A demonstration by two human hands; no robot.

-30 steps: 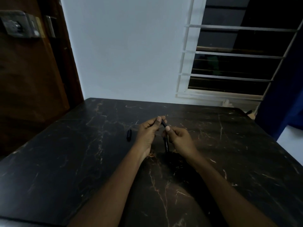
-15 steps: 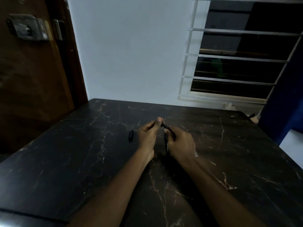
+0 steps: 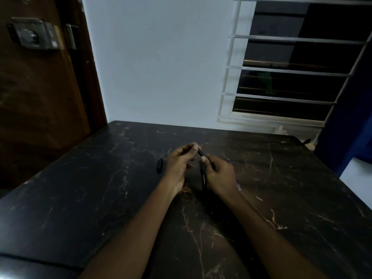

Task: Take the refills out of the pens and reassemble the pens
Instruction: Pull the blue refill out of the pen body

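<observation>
The right hand was closed around a black pen, thumb pressed on its upper part, the tip slanting up toward eleven o'clock. The left hand pinched its thumb and fingertips together right at that tip; whether it gripped a small part or the refill end could not be told in the dim light. A second dark pen body stood out between the two wrists, seemingly tucked under the right palm. A pen cap lay on the table just beside the left hand, at nine o'clock from it.

The likely trouble was a small loose piece slipping from the pinch and vanishing against the dark marbled top, or rolling. Pulling at an angle could bend a thin refill. The hands worked near the middle, well apart from every edge, with open surface all round; the far right corner at two o'clock, near the window, was the nearest drop.
</observation>
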